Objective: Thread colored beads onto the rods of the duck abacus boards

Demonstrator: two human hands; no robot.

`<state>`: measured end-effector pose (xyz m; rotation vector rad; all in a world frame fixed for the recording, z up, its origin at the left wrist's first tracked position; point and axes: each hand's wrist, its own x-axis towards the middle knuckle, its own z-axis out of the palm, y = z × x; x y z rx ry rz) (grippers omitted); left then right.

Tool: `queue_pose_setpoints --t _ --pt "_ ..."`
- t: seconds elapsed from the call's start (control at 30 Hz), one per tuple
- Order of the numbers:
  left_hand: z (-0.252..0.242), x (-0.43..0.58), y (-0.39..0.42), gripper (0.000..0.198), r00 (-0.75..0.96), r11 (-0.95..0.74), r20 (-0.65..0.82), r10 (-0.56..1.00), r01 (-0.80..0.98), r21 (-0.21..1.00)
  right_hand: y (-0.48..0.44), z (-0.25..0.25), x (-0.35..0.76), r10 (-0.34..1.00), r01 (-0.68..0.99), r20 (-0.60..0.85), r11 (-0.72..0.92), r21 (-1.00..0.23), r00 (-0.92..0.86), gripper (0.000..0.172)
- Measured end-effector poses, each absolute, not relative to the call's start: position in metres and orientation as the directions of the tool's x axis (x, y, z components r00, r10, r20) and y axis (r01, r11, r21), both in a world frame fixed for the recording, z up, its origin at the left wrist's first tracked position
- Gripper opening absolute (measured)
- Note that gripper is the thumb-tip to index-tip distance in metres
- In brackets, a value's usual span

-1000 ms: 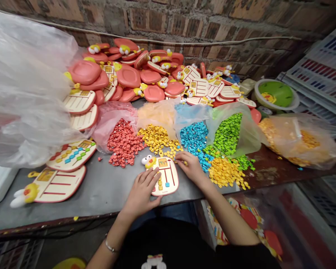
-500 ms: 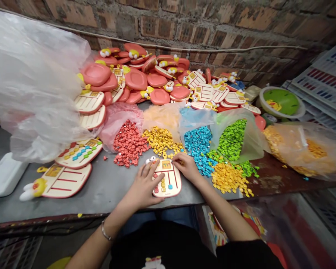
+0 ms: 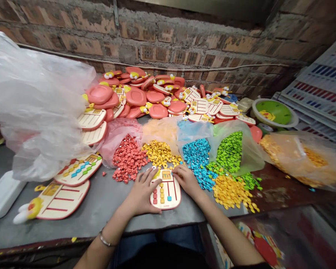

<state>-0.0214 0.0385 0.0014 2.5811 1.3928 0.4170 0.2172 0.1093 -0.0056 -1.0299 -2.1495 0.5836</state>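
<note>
A cream toy board with a red rim lies flat at the table's near edge. Red and yellow beads fill part of its left slots, and one blue bead sits in another slot. My left hand grips the board's left side, thumb by the near edge and fingers spread over the face and top. At the board's upper right corner, the fingers of my right hand are pinched; whatever they hold is hidden. Beyond are heaps of red beads, yellow beads, blue beads and green beads.
Two boards lie at left, one with filled rows, one with bare slots. Large clear plastic bags stand behind them. Red-backed boards pile against the brick wall. Yellow pieces and a green bowl are at right.
The camera has tilted up, so everything sits lower in view. My left hand has shifted left on the board, uncovering more red and yellow beads. My right hand stays by the upper right corner.
</note>
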Motion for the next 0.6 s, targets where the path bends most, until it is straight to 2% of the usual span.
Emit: queue_pose_setpoints --t 0.13,0.2,0.43,0.6 --pt "-0.002 -0.021 0.039 0.104 0.515 -0.544 0.176 0.839 0.79 0.282 0.106 -0.006 0.214 0.738 0.581 0.423 0.675 -0.456 -0.525 0.015" --pt "-0.004 -0.021 0.039 0.104 0.514 -0.544 0.179 0.839 0.793 0.273 0.103 -0.004 0.214 0.732 0.601 0.418 0.681 -0.418 -0.539 0.018" --pt "-0.007 -0.019 0.039 0.108 0.512 -0.54 0.172 0.842 0.794 0.28 0.087 0.0 0.216 0.755 0.511 0.315 0.632 -0.583 -0.575 0.019" --pt "-0.008 -0.02 0.04 0.111 0.521 -0.549 0.173 0.836 0.788 0.278 0.083 -0.005 0.198 0.791 0.464 0.314 0.576 -0.673 -0.525 0.019"
